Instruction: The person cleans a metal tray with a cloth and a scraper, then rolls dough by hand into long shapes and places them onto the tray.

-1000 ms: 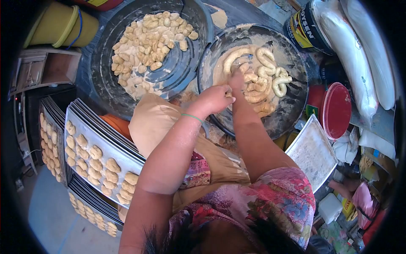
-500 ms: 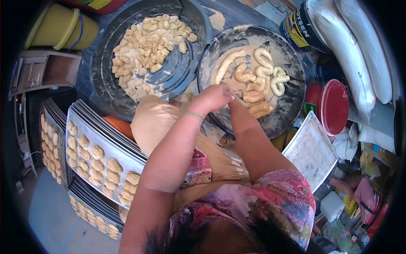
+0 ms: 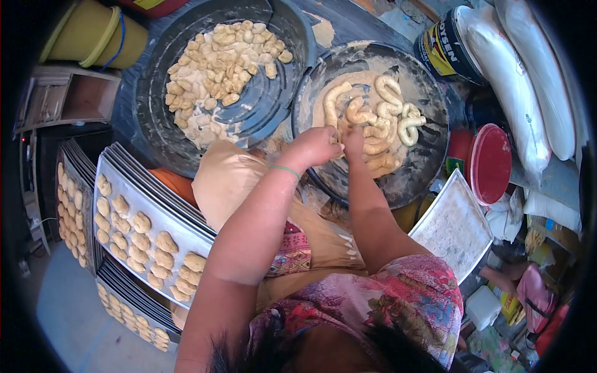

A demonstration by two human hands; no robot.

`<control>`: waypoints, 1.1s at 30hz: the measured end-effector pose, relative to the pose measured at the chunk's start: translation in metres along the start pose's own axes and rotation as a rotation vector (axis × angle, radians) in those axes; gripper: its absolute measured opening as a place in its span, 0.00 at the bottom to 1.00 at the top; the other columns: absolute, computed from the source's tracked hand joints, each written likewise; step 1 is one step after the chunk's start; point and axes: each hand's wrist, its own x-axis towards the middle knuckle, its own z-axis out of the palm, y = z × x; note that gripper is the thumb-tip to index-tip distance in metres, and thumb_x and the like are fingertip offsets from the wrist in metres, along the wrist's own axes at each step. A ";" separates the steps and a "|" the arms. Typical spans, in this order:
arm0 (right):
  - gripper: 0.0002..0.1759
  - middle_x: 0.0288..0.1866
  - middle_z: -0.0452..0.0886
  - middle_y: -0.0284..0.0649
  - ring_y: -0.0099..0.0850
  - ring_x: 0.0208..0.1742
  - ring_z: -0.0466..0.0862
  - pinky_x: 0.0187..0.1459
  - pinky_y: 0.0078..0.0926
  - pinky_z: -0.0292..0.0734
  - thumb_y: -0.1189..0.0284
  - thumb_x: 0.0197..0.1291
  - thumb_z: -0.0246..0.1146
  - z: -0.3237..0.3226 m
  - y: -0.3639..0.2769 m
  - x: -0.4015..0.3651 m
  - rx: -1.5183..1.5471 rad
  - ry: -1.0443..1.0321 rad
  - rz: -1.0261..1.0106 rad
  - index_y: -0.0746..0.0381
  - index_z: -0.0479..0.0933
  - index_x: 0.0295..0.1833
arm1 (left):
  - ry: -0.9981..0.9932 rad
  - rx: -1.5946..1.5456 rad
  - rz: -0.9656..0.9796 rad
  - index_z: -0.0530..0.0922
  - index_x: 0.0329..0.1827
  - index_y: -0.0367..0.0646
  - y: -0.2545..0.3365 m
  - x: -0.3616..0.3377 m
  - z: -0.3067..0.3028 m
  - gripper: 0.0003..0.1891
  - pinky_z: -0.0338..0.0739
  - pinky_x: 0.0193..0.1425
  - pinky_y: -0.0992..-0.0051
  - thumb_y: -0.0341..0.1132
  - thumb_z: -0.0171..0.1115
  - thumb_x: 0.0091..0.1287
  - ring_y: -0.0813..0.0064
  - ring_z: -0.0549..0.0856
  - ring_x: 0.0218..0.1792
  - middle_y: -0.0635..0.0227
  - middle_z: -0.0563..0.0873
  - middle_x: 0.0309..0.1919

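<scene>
My left hand (image 3: pixel 316 147) is closed around the lower end of a dough rope (image 3: pixel 334 102), whose pale, floury length curves up away from the fist. Just to its right, my right hand (image 3: pixel 354 143) has its fingers drawn together; whatever they hold is hidden. Both hands are over the near side of a black basin (image 3: pixel 429 158) dusted with flour. More twisted dough ropes (image 3: pixel 389 99) lie in this basin, some of them beside and beyond my right hand. A grey basin (image 3: pixel 273 112) on the left holds many cut dough pieces (image 3: pixel 217 62) in loose flour.
Stacked metal trays (image 3: pixel 124 180) with rows of dough pieces stand at my left. A floury tray (image 3: pixel 454 224) is at my right, near a red-lidded bucket (image 3: pixel 491 165). Filled white sacks (image 3: pixel 507 87) and a dark paint bucket (image 3: pixel 451 46) line the right. A yellow bucket (image 3: pixel 93 37) sits at upper left.
My right hand has moved up and come apart from my left hand. The dough rope's top has shifted slightly, and its lower end remains in my left hand.
</scene>
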 end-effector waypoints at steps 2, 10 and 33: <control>0.22 0.46 0.79 0.54 0.48 0.50 0.78 0.50 0.38 0.73 0.68 0.51 0.60 0.016 -0.022 -0.004 -0.061 0.092 -0.092 0.62 0.74 0.54 | -0.013 -0.002 -0.005 0.74 0.49 0.33 0.003 0.000 0.001 0.22 0.76 0.46 0.65 0.44 0.60 0.61 0.55 0.83 0.42 0.49 0.83 0.41; 0.21 0.51 0.79 0.51 0.50 0.53 0.77 0.49 0.39 0.73 0.63 0.55 0.59 0.038 -0.022 0.030 -0.100 -0.440 0.088 0.61 0.77 0.52 | -0.044 -0.101 -0.021 0.74 0.52 0.33 0.014 -0.007 -0.008 0.23 0.75 0.47 0.64 0.43 0.60 0.61 0.55 0.83 0.43 0.50 0.83 0.41; 0.20 0.35 0.79 0.43 0.33 0.34 0.80 0.36 0.31 0.75 0.62 0.54 0.62 0.105 0.057 0.006 0.646 -0.246 0.219 0.65 0.74 0.49 | 0.034 0.006 -0.098 0.75 0.53 0.34 0.002 -0.018 -0.006 0.25 0.75 0.48 0.65 0.44 0.61 0.59 0.55 0.83 0.45 0.48 0.83 0.44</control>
